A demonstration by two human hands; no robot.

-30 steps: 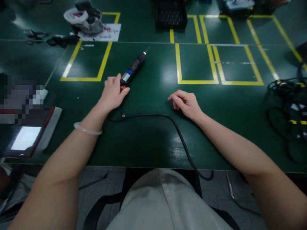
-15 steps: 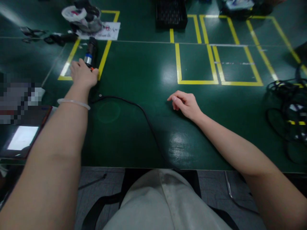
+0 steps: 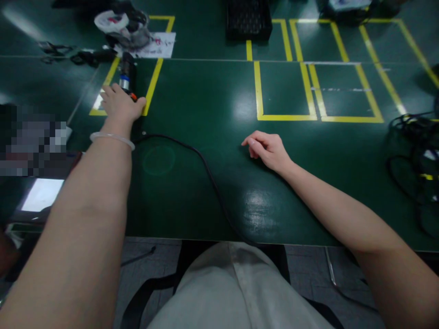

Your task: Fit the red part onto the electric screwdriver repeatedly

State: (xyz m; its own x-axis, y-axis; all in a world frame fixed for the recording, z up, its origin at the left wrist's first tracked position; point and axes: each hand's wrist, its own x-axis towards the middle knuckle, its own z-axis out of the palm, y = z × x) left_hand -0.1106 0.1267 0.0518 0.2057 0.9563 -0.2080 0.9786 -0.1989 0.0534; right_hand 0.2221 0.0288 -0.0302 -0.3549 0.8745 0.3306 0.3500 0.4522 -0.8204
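Observation:
My left hand (image 3: 120,104) is at the upper left with fingers and thumb spread, over the near end of a black corded hand tool (image 3: 126,68). The tool has a silver and blue band and an orange part by my thumb; its near end is hidden under the hand, so its exact kind cannot be made out. It lies inside a yellow tape outline (image 3: 154,91). A black cord (image 3: 206,165) runs from beneath my left wrist across the table to its front edge. Loosely curled, my right hand (image 3: 269,148) rests on the green tabletop (image 3: 206,105), holding nothing visible.
Behind the tool stand a cluttered container (image 3: 137,34) and a paper sheet with writing (image 3: 163,45). A black crate (image 3: 248,20) sits at the back. Coiled cables (image 3: 416,137) lie at the right. A dark device with a bright screen (image 3: 43,194) is at the left.
My left hand's fingers have spread out from around the tool. The right hand stays put. The whole view has shifted slightly.

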